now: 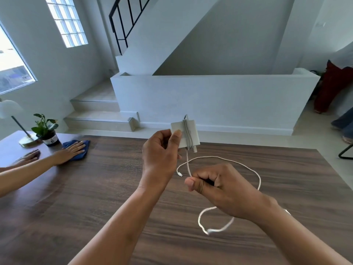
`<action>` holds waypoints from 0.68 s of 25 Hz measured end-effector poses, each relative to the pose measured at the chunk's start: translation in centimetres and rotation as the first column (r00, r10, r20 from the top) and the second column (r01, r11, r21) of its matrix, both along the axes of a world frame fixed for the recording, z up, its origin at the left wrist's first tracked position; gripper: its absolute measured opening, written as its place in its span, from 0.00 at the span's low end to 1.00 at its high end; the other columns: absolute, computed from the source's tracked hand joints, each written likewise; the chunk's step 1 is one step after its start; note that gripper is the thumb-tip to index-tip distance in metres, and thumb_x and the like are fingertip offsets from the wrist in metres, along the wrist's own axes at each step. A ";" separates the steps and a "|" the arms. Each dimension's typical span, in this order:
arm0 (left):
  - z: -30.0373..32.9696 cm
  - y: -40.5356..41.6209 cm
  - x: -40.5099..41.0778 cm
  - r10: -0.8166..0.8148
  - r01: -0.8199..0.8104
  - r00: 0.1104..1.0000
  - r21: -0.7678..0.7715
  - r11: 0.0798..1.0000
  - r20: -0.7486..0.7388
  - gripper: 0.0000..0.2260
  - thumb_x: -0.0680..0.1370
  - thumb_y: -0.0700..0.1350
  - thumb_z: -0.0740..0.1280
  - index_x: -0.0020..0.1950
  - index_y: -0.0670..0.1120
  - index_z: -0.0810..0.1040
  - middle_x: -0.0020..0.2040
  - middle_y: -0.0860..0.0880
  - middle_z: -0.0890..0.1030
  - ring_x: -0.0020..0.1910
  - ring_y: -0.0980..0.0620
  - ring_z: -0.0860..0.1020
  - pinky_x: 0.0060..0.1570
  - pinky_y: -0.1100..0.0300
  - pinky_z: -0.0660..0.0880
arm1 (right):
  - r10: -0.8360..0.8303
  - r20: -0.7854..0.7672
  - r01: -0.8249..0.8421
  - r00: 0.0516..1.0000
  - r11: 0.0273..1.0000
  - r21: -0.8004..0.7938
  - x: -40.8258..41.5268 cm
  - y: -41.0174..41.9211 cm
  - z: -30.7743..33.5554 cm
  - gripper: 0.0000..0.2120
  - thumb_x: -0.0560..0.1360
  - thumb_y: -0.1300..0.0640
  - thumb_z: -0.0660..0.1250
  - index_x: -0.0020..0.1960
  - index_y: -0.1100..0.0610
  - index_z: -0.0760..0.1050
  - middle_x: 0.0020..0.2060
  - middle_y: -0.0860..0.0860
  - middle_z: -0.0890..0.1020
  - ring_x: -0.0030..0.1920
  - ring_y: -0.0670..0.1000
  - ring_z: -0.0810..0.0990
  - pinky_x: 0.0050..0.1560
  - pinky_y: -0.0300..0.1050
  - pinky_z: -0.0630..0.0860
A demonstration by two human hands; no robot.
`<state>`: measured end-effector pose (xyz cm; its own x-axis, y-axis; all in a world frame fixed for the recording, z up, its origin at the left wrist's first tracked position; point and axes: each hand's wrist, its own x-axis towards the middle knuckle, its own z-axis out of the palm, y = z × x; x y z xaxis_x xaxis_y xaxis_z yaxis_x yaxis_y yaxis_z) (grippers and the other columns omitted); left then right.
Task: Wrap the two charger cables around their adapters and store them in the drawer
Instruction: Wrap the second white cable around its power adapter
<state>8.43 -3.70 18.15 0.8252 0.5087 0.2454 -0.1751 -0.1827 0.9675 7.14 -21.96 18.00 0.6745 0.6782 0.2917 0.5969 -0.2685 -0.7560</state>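
- Adapter (185, 133) up off the table (107, 188), and that makes sense: lifted clear, the cable (257, 174) can pass all the way round it without snagging on the wood.
- Left hand (159, 152) grips the adapter by its near edge, thumb pressed on the face, fingers curled behind. That leaves the far side free for the turns.
- A few turns already lie across the adapter's middle, running top to bottom; the plug prongs poke out below.
- Right hand (225, 190) sits lower and nearer, pinching the cable between thumb and curled fingers just under the adapter, so the strand between the two hands runs taut and nearly upright. Looks like a feeding grip, keeping tension for the next wrap.
- Slack beyond that pinch loops wide to the right and trails back down onto the table by the right wrist; a small connector end hangs between the hands. Plenty left to wind, by the look of it.
- Both forearms reach in from the bottom edge, left wrist cocked up, right knuckles up.
- Far left: another person's hand (71, 150) rests flat on a blue cloth (81, 153), beside a potted plant (45, 129) and a lamp (26, 140).
- No drawer or second charger in view.
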 end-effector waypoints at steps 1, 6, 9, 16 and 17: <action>-0.2 0.1 0.1 0.024 -0.025 1.000 0.081 0.996 0.003 0.10 0.79 0.54 0.72 0.46 0.47 0.83 0.34 0.46 0.83 0.29 0.49 0.81 0.36 0.54 0.80 | 0.014 -0.002 -0.014 1.000 1.000 -0.024 -0.2 -0.1 0.7 0.23 0.81 0.47 0.67 0.40 0.66 0.79 0.26 0.50 0.66 0.27 0.44 0.64 0.30 0.33 0.62; -1.1 -0.1 -1.3 -0.032 0.045 0.999 0.384 0.922 -0.040 0.08 0.78 0.57 0.71 0.49 0.53 0.82 0.38 0.54 0.84 0.36 0.54 0.79 0.39 0.54 0.77 | -0.034 0.076 0.039 0.997 0.997 -0.060 1.9 -0.8 6.1 0.17 0.79 0.49 0.71 0.36 0.58 0.80 0.24 0.46 0.69 0.26 0.42 0.65 0.29 0.40 0.64; -1.1 0.0 -2.5 -0.174 0.187 0.982 0.385 0.904 -0.069 0.09 0.77 0.58 0.70 0.51 0.55 0.83 0.39 0.53 0.84 0.36 0.52 0.80 0.40 0.49 0.80 | -0.017 0.146 0.037 0.989 0.990 -0.133 4.4 -1.4 9.0 0.16 0.77 0.47 0.73 0.36 0.56 0.81 0.23 0.45 0.70 0.26 0.43 0.65 0.29 0.38 0.65; 0.3 -0.2 -5.6 -0.446 0.445 0.894 0.164 0.880 -0.032 0.09 0.79 0.51 0.71 0.54 0.48 0.86 0.44 0.50 0.87 0.35 0.53 0.81 0.36 0.58 0.79 | -0.053 -0.069 0.056 0.996 0.998 0.038 9.0 -1.6 7.8 0.19 0.76 0.48 0.74 0.36 0.63 0.79 0.28 0.57 0.70 0.28 0.49 0.67 0.30 0.35 0.69; 0.5 -0.2 -5.7 -0.464 0.460 0.886 0.115 0.880 0.007 0.10 0.80 0.50 0.71 0.53 0.45 0.86 0.42 0.48 0.87 0.34 0.50 0.80 0.35 0.58 0.79 | -0.043 -0.163 0.061 0.986 0.992 0.107 8.9 -1.1 6.6 0.20 0.76 0.48 0.73 0.36 0.64 0.78 0.29 0.58 0.70 0.29 0.51 0.67 0.30 0.37 0.70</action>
